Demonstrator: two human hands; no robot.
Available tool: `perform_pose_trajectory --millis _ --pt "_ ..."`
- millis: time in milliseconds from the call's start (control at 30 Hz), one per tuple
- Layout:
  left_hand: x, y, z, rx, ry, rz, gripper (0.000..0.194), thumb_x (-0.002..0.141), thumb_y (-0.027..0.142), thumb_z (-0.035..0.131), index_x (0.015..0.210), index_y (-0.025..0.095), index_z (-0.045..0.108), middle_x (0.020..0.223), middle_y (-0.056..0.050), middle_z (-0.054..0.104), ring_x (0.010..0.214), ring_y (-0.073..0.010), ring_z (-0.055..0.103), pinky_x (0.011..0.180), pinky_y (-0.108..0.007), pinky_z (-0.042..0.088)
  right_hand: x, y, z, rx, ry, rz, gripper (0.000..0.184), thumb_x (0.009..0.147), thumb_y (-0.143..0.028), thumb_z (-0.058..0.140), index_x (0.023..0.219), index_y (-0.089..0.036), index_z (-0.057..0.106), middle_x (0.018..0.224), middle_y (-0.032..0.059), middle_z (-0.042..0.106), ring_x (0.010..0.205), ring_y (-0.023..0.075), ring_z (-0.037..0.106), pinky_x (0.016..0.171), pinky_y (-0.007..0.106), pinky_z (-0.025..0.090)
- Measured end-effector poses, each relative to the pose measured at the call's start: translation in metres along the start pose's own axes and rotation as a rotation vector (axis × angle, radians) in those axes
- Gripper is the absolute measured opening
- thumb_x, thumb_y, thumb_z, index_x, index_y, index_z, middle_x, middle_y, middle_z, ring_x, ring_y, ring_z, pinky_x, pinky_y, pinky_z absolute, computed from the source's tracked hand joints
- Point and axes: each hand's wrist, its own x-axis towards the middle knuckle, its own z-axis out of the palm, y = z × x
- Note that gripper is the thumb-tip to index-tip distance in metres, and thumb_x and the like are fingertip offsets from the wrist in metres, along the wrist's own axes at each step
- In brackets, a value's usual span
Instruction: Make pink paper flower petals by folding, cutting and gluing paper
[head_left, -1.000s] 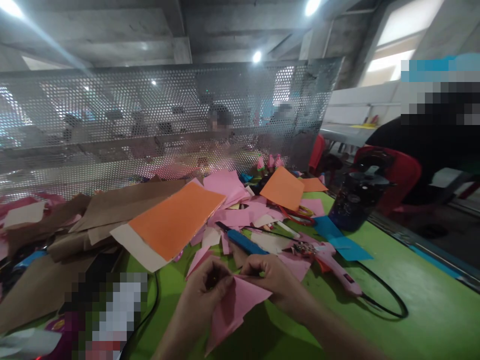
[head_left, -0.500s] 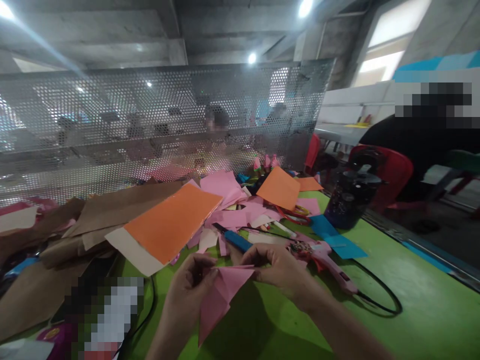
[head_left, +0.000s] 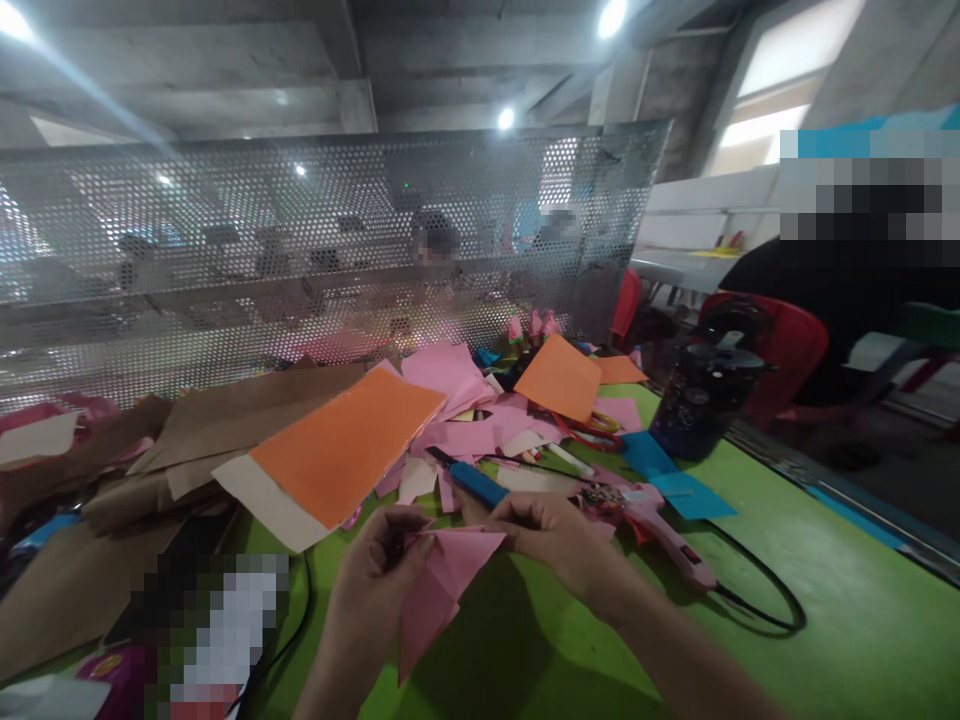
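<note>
While the pink paper (head_left: 439,590) is held just above the counter (head_left: 832,540): I'd work it lightly at the edges, since its folded layers could crumple or slide out of line.
Left hand (head_left: 364,595): thumb and fingers pinch the paper's upper left edge; I judge this the better anchor, firm at the fold yet soft enough not to dent it.
Right hand (head_left: 555,540): fingertips close on the right-hand corner, though I cannot tell how much paper is between them. I'd align this corner with small finger movements, not a pull.
Lower point: it hangs unsupported, down and toward me, so slow wrists would suit it.
Crease: I'd match the edges first, then press outward from the left pinch.
Blue cutter (head_left: 480,484): just beyond the hands, among paper scraps; I'd steer the knuckles clear.
Pink glue gun (head_left: 679,545): lies right of the hands, its black cable (head_left: 799,600) looping on the counter; sleeves and forearms should avoid both.
</note>
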Motion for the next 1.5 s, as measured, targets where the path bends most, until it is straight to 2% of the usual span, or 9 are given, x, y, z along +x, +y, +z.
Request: perform_pose_trajectory --millis 133,300,533,767,867,1000,1167,1300,1500 --pt "-0.001 0.000 0.001 0.011 -0.056 -0.024 0.019 0.082 0.031 0.064 0.099 0.022 0.062 0.093 -0.002 0.066 0.085 -0.0160 0.061 0.074 -0.025 0.047 0.000 -0.001 0.001 0.020 0.011 -0.027 0.018 0.079 -0.035 0.067 0.072 -0.018 0.071 0.069 -0.0016 0.064 0.067 0.0153 0.055 0.063 0.026 0.037" --pt "0.001 0.004 0.002 0.220 -0.160 0.034 0.026 0.085 0.026 0.054 0.108 0.022 0.065 0.108 -0.006 0.066 0.101 -0.0210 0.060 0.086 -0.031 0.044 -0.002 -0.003 0.002 -0.025 -0.005 -0.078 0.014 0.079 -0.030 0.065 0.076 -0.018 0.072 0.074 0.0012 0.069 0.073 0.0189 0.059 0.066 0.027 0.039" --pt "0.001 0.004 -0.001 0.360 -0.154 0.061 0.024 0.085 0.030 0.051 0.098 0.018 0.067 0.095 -0.007 0.066 0.091 -0.0237 0.061 0.077 -0.033 0.045 0.000 -0.004 -0.002 -0.097 0.089 -0.096 0.016 0.076 -0.030 0.069 0.068 -0.017 0.067 0.065 -0.0006 0.061 0.066 0.0165 0.053 0.061 0.026 0.037" --pt "0.004 0.003 -0.004 0.426 -0.133 0.167 0.017 0.086 0.026 0.051 0.090 0.019 0.066 0.091 -0.006 0.064 0.089 -0.0227 0.061 0.075 -0.032 0.045 -0.003 -0.012 -0.004 0.002 -0.009 -0.078 0.035 0.091 -0.048 0.051 0.085 -0.018 0.069 0.076 0.0009 0.061 0.074 0.0173 0.054 0.064 0.026 0.037" --pt "0.002 0.006 -0.002 0.442 -0.135 0.226 0.016 0.085 0.021 0.052 0.089 0.021 0.067 0.092 -0.006 0.065 0.089 -0.0224 0.061 0.076 -0.031 0.046 -0.005 -0.012 0.002 -0.045 -0.032 -0.064 0.030 0.085 -0.049 0.062 0.090 -0.020 0.070 0.083 0.0014 0.065 0.079 0.0185 0.055 0.066 0.026 0.038" --pt "-0.001 0.013 0.004 0.412 -0.155 0.267 0.015 0.082 0.019 0.055 0.086 0.021 0.070 0.088 -0.006 0.067 0.086 -0.0221 0.062 0.077 -0.031 0.047 -0.004 -0.007 0.008 -0.127 -0.012 -0.047 0.024 0.078 -0.042 0.071 0.077 -0.019 0.070 0.070 -0.0001 0.062 0.067 0.0163 0.052 0.058 0.025 0.035" --pt "-0.001 0.011 0.005 0.172 -0.163 0.063 0.022 0.084 0.032 0.059 0.101 0.020 0.066 0.097 -0.008 0.068 0.090 -0.0228 0.062 0.077 -0.031 0.047 0.000 -0.003 0.006 -0.090 0.062 -0.093 0.021 0.080 -0.036 0.067 0.070 -0.018 0.067 0.066 -0.0008 0.060 0.065 0.0159 0.052 0.061 0.026 0.037" --pt "0.000 0.008 0.006 -0.042 -0.229 -0.065 0.027 0.082 0.043 0.063 0.090 0.018 0.066 0.085 -0.004 0.065 0.079 -0.0182 0.058 0.070 -0.025 0.045 0.001 -0.007 0.001 0.011 0.071 -0.102 0.021 0.080 -0.037 0.066 0.072 -0.017 0.066 0.068 0.0000 0.061 0.068 0.0168 0.054 0.064 0.028 0.040" --pt "-0.002 0.009 0.008 0.047 -0.180 -0.045 0.027 0.081 0.043 0.063 0.075 0.017 0.061 0.071 -0.001 0.057 0.067 -0.0147 0.050 0.061 -0.022 0.041 -0.001 -0.008 0.003 -0.091 0.053 -0.161 0.016 0.080 -0.035 0.068 0.079 -0.019 0.068 0.076 0.0013 0.066 0.075 0.0192 0.059 0.068 0.028 0.043"
